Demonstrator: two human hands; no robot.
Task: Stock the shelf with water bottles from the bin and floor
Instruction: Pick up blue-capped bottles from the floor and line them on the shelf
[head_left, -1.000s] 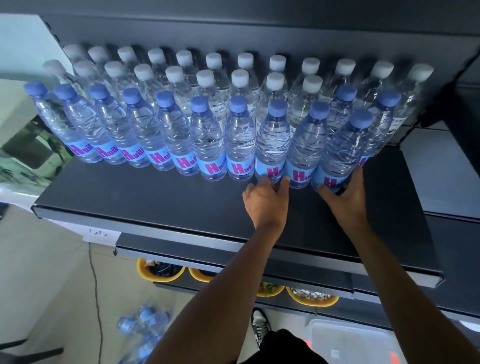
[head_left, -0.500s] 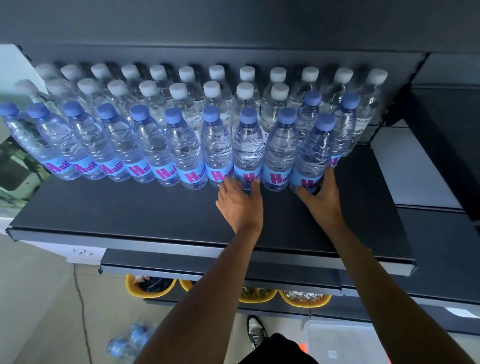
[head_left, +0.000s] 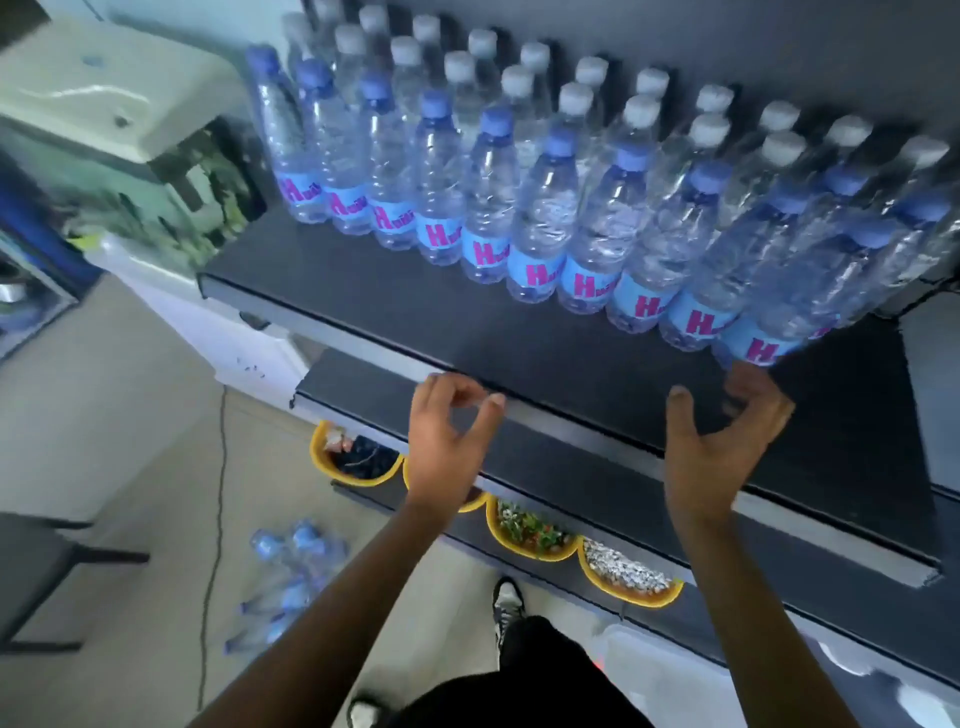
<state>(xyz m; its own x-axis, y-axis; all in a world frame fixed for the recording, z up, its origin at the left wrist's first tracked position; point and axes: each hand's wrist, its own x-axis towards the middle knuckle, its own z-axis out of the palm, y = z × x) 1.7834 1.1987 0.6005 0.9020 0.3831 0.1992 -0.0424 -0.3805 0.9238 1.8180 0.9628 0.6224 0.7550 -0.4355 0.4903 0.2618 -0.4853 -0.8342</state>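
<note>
**Dark shelf lined with bottles, both hands empty**

Head view: black shelf (head_left: 467, 322) carries rows of upright water bottles (head_left: 540, 208), blue caps in front, white caps behind. The left hand (head_left: 447, 441) hovers over the shelf's front edge, fingers (head_left: 493, 402) loosely curled, holding nothing. The right hand (head_left: 722, 447) is spread wide and empty; whether its blurred fingertips touch the rightmost front bottle (head_left: 763, 312) cannot be told. More bottles on the floor (head_left: 291, 577) lie left of the forearms, and yellow bowls (head_left: 535, 535) sit under the lower shelf.
</note>
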